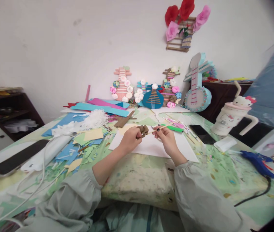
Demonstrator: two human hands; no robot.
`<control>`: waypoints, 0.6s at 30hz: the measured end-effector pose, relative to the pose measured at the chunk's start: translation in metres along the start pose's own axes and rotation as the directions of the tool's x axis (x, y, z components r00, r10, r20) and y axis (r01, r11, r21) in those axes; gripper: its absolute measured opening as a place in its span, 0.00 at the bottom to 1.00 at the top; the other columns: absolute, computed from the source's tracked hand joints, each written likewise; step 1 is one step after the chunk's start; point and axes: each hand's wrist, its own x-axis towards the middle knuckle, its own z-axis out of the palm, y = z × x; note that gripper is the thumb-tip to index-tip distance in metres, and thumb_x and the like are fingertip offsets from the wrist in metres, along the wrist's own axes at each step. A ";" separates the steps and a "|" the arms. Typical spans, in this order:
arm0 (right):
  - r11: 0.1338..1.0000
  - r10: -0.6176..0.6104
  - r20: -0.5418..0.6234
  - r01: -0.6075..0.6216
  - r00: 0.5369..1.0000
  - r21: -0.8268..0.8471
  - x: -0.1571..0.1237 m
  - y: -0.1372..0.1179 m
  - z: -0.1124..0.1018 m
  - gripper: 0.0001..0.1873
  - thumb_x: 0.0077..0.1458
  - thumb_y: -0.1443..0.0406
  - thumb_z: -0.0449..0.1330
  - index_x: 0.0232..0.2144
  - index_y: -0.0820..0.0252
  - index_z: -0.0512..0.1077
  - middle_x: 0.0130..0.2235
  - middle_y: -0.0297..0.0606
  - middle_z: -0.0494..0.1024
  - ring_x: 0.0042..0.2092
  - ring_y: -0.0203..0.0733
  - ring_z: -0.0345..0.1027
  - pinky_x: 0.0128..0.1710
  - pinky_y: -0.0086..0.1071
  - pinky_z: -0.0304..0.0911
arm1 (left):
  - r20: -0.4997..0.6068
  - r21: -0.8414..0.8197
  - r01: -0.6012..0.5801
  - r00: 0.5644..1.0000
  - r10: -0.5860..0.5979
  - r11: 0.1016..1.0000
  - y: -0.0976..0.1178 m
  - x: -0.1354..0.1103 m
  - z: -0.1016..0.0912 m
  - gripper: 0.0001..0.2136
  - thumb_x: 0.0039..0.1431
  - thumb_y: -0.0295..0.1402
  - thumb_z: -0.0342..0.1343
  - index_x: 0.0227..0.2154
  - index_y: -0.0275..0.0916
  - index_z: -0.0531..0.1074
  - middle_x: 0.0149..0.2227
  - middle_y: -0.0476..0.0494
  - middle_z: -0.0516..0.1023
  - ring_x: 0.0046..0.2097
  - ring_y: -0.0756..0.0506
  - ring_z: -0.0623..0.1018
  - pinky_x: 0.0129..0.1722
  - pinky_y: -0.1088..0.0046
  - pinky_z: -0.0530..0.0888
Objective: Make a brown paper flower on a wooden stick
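My left hand (129, 139) is closed around a small brown paper piece (143, 130), pinched at its fingertips. My right hand (166, 138) is closed on a thin wooden stick (167, 126) whose near end meets the brown piece. Both hands hover over a white sheet of paper (151, 146) on the table (137, 180). Grey sleeves cover both forearms.
Coloured paper scraps (83, 141) and white string lie at the left, with a phone (18, 158) and white charger. Pens (175, 128), a black phone (202, 133), a cartoon-cat cup (231, 119) and a blue glue gun (258, 162) sit right. Paper guitars (152, 96) stand at the wall.
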 end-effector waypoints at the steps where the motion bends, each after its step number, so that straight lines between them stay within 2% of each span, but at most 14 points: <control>1: 1.000 0.011 -0.016 -0.011 1.000 0.003 0.000 0.001 -0.001 0.20 0.46 0.49 0.61 0.31 0.61 0.71 0.25 0.35 0.73 0.25 0.34 0.63 0.28 0.30 0.61 | 0.005 0.015 -0.018 1.000 0.018 1.000 -0.001 0.000 0.001 0.10 0.41 0.19 0.53 0.18 0.39 0.60 0.24 0.49 0.64 0.29 0.48 0.64 0.30 0.71 0.59; 5: 0.999 0.042 -0.011 -0.042 0.999 -0.006 0.002 0.003 -0.002 0.21 0.45 0.47 0.61 0.26 0.61 0.70 0.24 0.37 0.74 0.24 0.36 0.65 0.28 0.32 0.63 | -0.007 -0.017 -0.030 1.000 0.030 0.999 -0.006 -0.001 0.004 0.10 0.41 0.18 0.52 0.18 0.40 0.60 0.25 0.47 0.64 0.31 0.46 0.64 0.32 0.71 0.58; 10: 0.999 0.005 0.023 -0.004 1.000 -0.033 0.002 0.003 -0.003 0.20 0.48 0.49 0.60 0.27 0.61 0.70 0.25 0.37 0.75 0.27 0.37 0.68 0.31 0.33 0.64 | -0.035 -0.037 -0.019 0.999 0.018 0.999 -0.007 0.000 0.004 0.09 0.42 0.18 0.53 0.18 0.40 0.63 0.25 0.46 0.66 0.32 0.45 0.65 0.34 0.70 0.59; 15: 0.998 -0.013 0.034 0.016 0.999 -0.066 0.001 0.002 -0.004 0.20 0.49 0.48 0.59 0.28 0.60 0.69 0.26 0.38 0.75 0.28 0.38 0.68 0.32 0.34 0.64 | -0.039 -0.109 0.043 0.998 -0.048 0.993 -0.004 0.000 0.002 0.09 0.41 0.20 0.56 0.19 0.40 0.66 0.24 0.47 0.67 0.32 0.45 0.65 0.35 0.71 0.59; 18: 0.998 -0.025 0.044 0.027 0.999 -0.059 0.000 0.002 -0.004 0.19 0.49 0.49 0.59 0.28 0.60 0.69 0.26 0.37 0.75 0.28 0.38 0.68 0.32 0.33 0.63 | -0.033 -0.085 0.047 0.998 -0.050 0.995 -0.005 0.000 0.002 0.09 0.41 0.19 0.57 0.18 0.40 0.66 0.24 0.47 0.67 0.32 0.45 0.66 0.35 0.71 0.59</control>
